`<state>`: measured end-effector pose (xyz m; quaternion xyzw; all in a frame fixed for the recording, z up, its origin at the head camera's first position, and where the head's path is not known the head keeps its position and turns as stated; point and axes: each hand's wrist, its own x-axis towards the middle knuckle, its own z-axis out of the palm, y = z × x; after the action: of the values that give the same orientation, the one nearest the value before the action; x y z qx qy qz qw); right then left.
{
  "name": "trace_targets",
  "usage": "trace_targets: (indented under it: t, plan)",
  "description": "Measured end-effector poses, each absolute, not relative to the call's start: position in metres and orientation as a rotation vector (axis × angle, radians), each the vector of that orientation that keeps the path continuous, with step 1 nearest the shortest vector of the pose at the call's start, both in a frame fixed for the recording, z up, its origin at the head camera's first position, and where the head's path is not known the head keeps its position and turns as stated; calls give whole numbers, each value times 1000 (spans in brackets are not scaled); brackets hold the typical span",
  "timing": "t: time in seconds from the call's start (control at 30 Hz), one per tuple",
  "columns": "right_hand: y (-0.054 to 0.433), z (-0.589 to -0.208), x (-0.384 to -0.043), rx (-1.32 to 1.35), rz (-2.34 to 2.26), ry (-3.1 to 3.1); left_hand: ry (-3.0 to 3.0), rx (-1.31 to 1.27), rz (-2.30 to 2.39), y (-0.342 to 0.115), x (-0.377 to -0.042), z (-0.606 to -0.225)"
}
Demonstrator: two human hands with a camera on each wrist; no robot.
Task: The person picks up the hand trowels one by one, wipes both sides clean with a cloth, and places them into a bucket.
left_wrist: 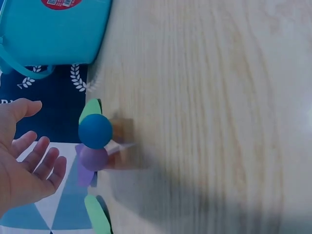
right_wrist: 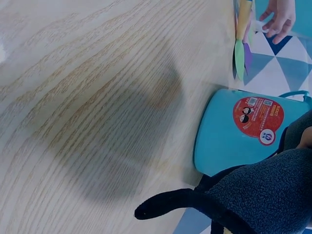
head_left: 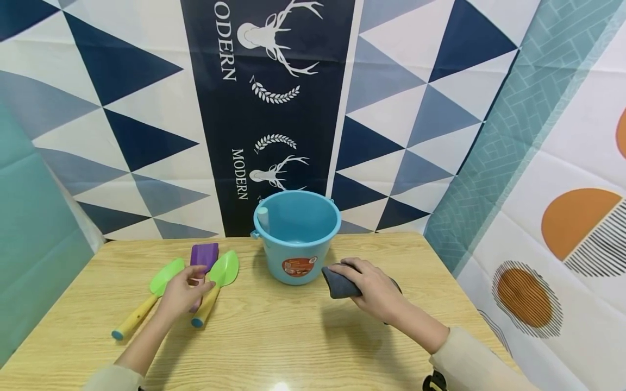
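Over a purple toy shovel [head_left: 205,255] hovers my left hand [head_left: 183,293], its fingers loosely bent with nothing held; in the left wrist view it is apart from the tools. A green spade [head_left: 226,267] with a yellow, blue-tipped handle lies to the right of the purple one. Another green spade [head_left: 167,276] lies to the left, its handle partly behind my forearm. My right hand [head_left: 376,290] grips a dark grey fleecy cloth [right_wrist: 273,185] with black edging, held above the table right of the blue bucket [head_left: 276,252].
Inside the bucket a pale blue rod-like end [head_left: 263,217] leans at the left rim. The wooden table [head_left: 274,342] ends at a patterned wall covering [head_left: 146,206] behind the bucket. Teal and white sheets hang at both sides.
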<state>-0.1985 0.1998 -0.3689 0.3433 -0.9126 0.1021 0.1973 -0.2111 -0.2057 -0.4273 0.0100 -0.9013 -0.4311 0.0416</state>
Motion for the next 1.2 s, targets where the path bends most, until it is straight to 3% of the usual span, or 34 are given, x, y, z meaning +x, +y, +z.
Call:
trace_targets:
  t: [1.2]
  plan:
    - [193, -370, -199, 1035, 225, -2489, -2791, -4, -1134, -191, -200, -443]
